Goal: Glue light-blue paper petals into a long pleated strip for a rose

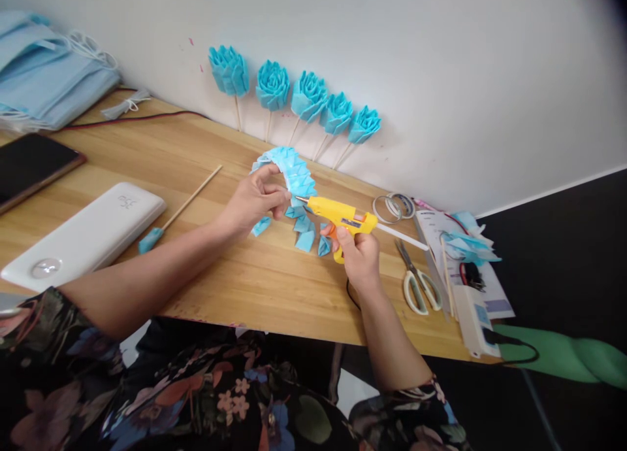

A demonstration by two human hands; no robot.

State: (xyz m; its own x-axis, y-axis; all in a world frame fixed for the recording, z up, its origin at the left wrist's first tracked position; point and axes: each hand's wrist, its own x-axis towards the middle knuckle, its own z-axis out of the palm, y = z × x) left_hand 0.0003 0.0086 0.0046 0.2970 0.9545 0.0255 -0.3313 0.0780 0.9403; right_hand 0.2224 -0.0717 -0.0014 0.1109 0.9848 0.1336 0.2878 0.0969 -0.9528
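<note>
My left hand (262,199) is closed, its fingers pinching the end of a curved strip of folded blue petals (294,167). The strip arches behind and over the fingers. In my right hand (360,255) is a yellow hot glue gun (337,212), held by its handle, with a finger by the orange trigger. Its metal nozzle points left and meets the strip's end beside my left fingertips; whether they touch I cannot tell. A white glue stick (404,236) juts from the gun's back. Loose folded blue pieces (304,234) lie on the table under the gun.
Several blue fabric roses (308,97) on sticks lean on the wall. A stick with a blue bud (151,240), a white power bank (93,232) and a phone (36,167) lie left. Scissors (416,287), tape rolls (401,206) and a white power strip (475,320) are right.
</note>
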